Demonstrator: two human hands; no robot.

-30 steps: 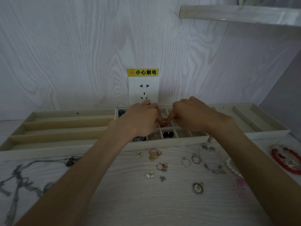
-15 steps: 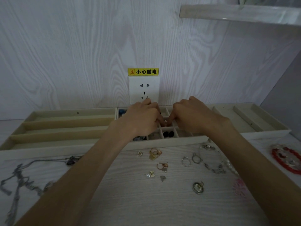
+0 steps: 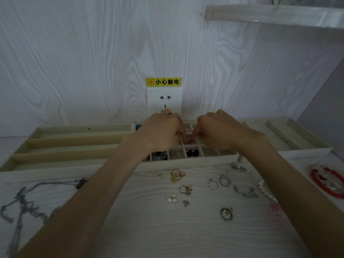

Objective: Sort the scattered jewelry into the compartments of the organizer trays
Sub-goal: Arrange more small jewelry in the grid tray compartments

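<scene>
While both hands meet over the small-celled middle tray [image 3: 186, 161] at the centre of the frame, the left hand [image 3: 160, 131] and right hand [image 3: 217, 129] have their fingers curled toward each other above one cell. Something tiny seems to sit between the fingertips, perhaps an earring or stud, but it is too small and shadowed to name, so whether either grip is holding it or merely narrow I cannot tell.

Loose pieces wait on the desk [image 3: 149, 229] in the lower half of the frame. They look light, hard and slippery, best taken by fingertip pinch. The two silver rings [image 3: 217, 183] want a pinch across the band. The link bracelet [image 3: 242, 183] is limp and would sag if lifted at one end; its long axis runs from upper left to lower right. The grey necklace [image 3: 20, 203] at lower left is soft cord, tangle-prone, trailing toward the frame's bottom edge, and suits the long-slotted left tray [image 3: 65, 164]. The red bead bracelet [image 3: 327, 181] lies at right, near the right tray [image 3: 305, 151].
</scene>
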